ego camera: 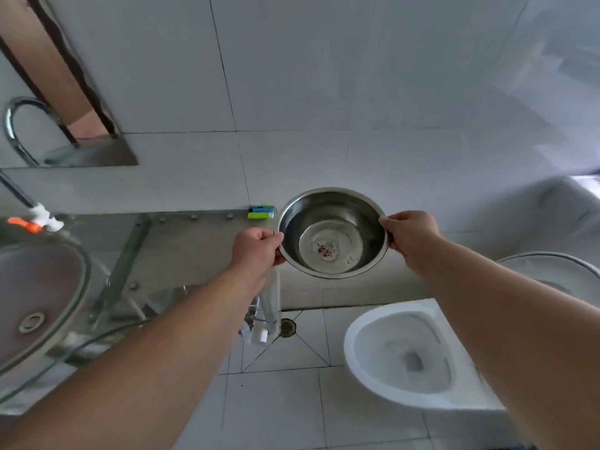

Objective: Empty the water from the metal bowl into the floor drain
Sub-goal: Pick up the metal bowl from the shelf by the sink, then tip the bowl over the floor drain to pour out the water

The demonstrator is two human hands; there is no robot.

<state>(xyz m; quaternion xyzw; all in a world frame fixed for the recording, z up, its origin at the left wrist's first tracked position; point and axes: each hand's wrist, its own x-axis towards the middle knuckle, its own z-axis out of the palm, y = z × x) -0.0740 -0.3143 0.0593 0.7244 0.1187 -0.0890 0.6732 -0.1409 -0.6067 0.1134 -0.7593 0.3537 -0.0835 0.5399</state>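
Note:
The metal bowl point(332, 232) hangs in the air in front of the tiled wall, its mouth tipped toward me, with a red mark on its flat bottom. My left hand point(256, 246) grips its left rim and my right hand point(410, 237) grips its right rim. I cannot tell how much water is inside. The round brass floor drain point(287, 328) sits in the floor tiles below and slightly left of the bowl, close to the wall.
A glass washbasin point(39, 293) on a glass counter point(194, 248) stands at the left, with green and blue items point(261, 212) at its back right corner. A white toilet point(406, 355) is at the right. A clear bottle point(269, 310) stands beside the drain.

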